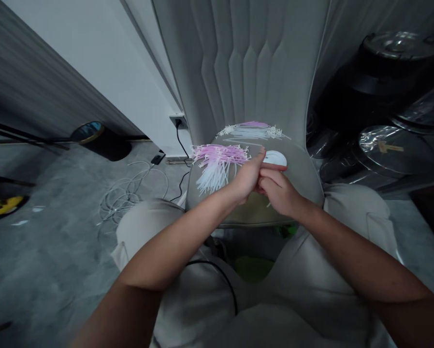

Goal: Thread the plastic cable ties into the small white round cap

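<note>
My left hand (250,176) and my right hand (280,192) meet over the front of a grey chair seat (300,179). On the left one, the thumb points up and the index finger reaches across to the right; its other fingers are hidden. The right fingers are curled in against the left hand. What lies between them is hidden, though a small pale tip shows below the right hand. Just left is a pile of thin pink and white strips (217,164) with small white ends. More strips (253,130) lie behind, and a white round disc (275,158) sits beyond my fingers.
The chair's padded backrest (246,63) rises behind the strips. A coiled pale cable (130,191) lies on the floor at left, near a dark cylindrical bin (101,140) and a wall socket (178,121). Dark lidded containers (383,87) stand at right. My knees flank the seat.
</note>
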{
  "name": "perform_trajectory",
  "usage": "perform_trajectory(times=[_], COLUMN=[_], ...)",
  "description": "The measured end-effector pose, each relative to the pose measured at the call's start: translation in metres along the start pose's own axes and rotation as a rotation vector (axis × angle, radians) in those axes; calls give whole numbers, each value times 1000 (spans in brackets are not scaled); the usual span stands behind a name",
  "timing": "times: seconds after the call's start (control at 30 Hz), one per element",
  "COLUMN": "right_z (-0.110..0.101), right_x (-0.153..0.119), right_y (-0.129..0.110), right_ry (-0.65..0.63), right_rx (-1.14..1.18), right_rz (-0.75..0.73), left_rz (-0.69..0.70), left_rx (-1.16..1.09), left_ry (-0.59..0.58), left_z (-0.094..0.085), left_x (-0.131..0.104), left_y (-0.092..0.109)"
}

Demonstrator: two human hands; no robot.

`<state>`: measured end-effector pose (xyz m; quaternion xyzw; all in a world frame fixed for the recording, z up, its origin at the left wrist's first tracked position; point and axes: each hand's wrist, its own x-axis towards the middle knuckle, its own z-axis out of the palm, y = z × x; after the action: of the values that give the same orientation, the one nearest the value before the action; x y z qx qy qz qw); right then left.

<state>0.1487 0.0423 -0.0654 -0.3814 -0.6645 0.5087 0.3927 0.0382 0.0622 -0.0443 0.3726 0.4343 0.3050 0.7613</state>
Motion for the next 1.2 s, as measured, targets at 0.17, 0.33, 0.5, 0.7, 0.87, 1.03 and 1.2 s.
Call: perform_trajectory(times=[0.17,0.33,0.5,0.7,0.87,1.03,1.2], right_z=[-3,-11,-16,-18,-14,-9,-8], right_x=[5,1,3,8,5,5,4], right_y=[-2,-13,-16,-11,-4,-2,-4], right_ry=[-41,-114,-145,-123,-77,-133,-146], right_rx=[88,66,-79,-138,-95,-98,-213], right_rz=[46,29,-29,-44,-18,-15,-39], left_rz=[47,86,94,105,124,121,71], left_rx=[32,30,64,84,92,84,49], left_ry=[-55,-120,-98,-65,-66,-135,-163], left_z=[-5,-8,-11,-16,-14,-12,-11], left_x=[0,-2,-4,-3,-3,-4,-2], left_y=[2,7,15,17,17,17,9])
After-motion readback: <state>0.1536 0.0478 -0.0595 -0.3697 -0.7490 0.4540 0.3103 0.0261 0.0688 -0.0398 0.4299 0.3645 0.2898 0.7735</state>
